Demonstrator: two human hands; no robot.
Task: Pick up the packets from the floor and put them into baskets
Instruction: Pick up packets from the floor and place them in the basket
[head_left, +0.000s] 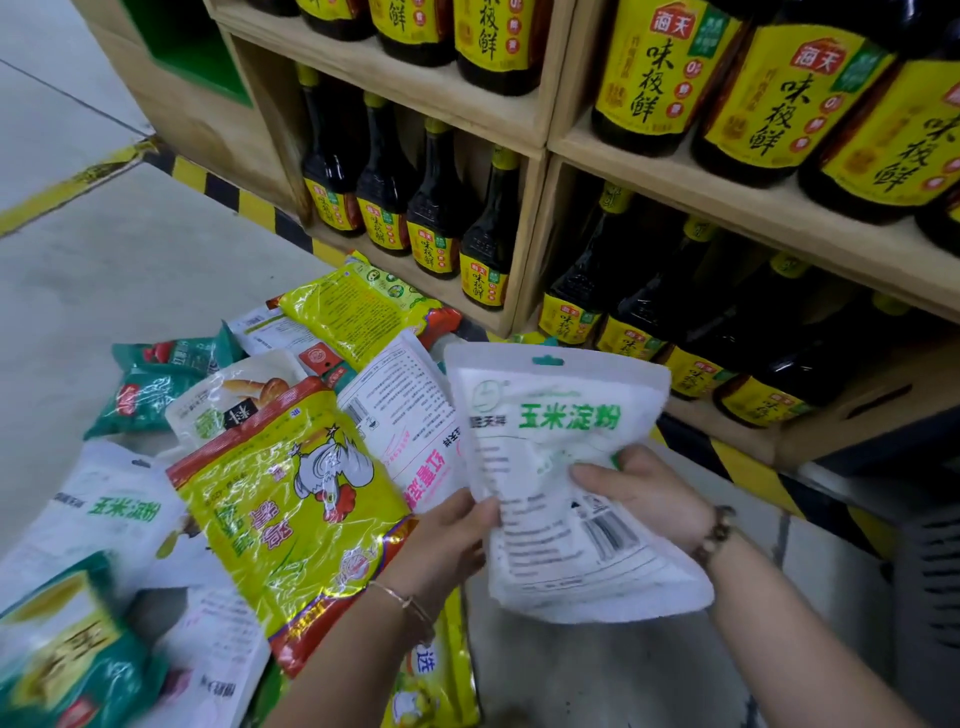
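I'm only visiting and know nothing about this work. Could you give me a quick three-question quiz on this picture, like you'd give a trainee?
1. True or false: the white packet with green writing lies untouched on the floor.
2. What is drawn on the big yellow packet beside the left hand? A) a chicken B) a fish C) a cow
3. Fill in: the wooden shelves hold dark ____ with yellow labels.

Key: 1 false, the left hand and right hand both hold it up. 2 A. 3 bottles.
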